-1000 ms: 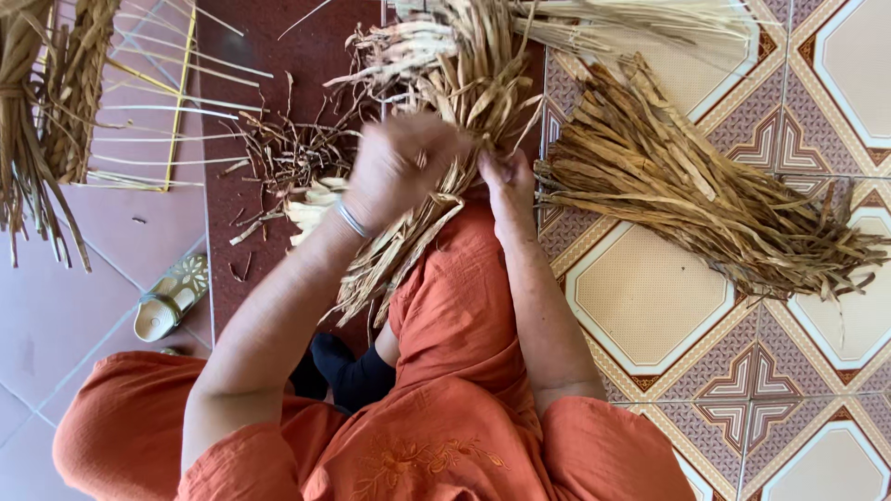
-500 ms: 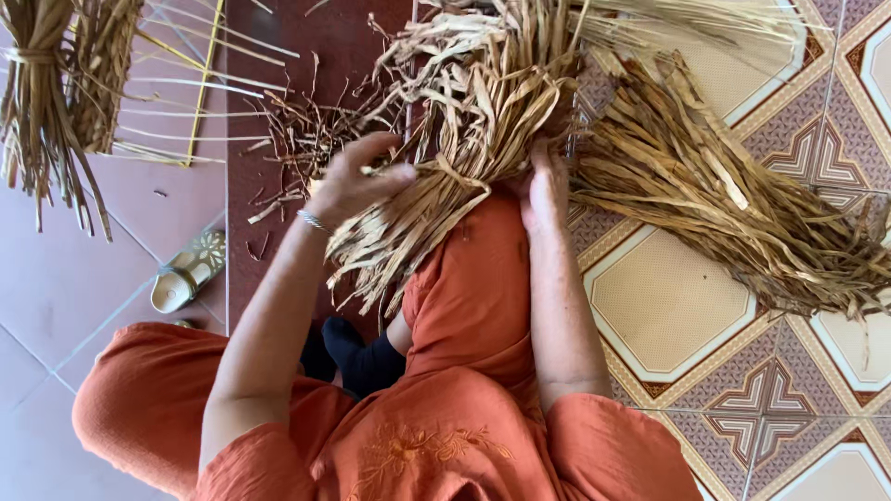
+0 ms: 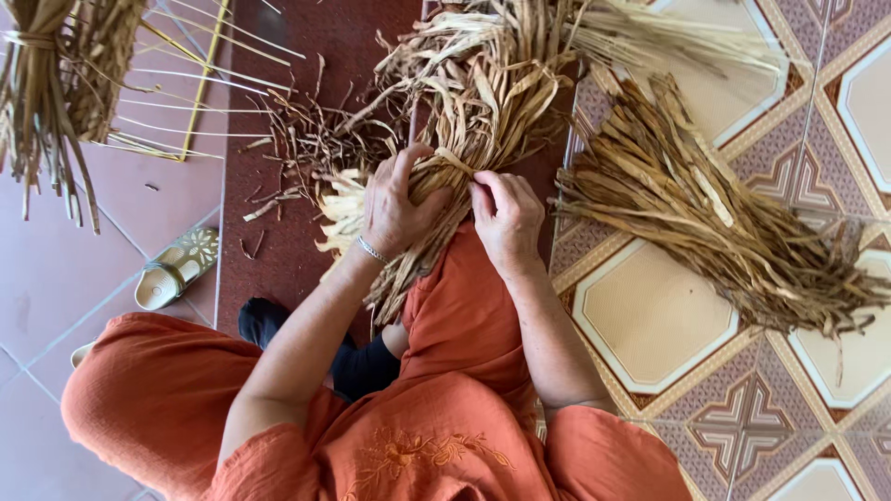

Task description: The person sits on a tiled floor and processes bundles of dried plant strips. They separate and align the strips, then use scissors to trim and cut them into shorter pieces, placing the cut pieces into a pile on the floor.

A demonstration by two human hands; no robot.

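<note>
Dry, straw-coloured leaf strips make up the bundle (image 3: 464,121) that rests on the person's orange-clad knee and fans out toward the top edge of the floor. The left hand (image 3: 394,209) is wrapped around the bundle's thin middle, fingers closed on it. The right hand (image 3: 506,218) pinches the same spot with curled fingers, maybe on a tie strip, but I cannot tell for sure. The strips look light, stiff and crackly, so they may snap or slip loose; the tight middle seems the best place to grip. Just right of it lies a darker loose pile (image 3: 705,223) on the patterned tiles (image 3: 650,320). By the left edge sits a pale sandal (image 3: 176,269), and another tied sheaf (image 3: 51,83) fills the top left corner.
</note>
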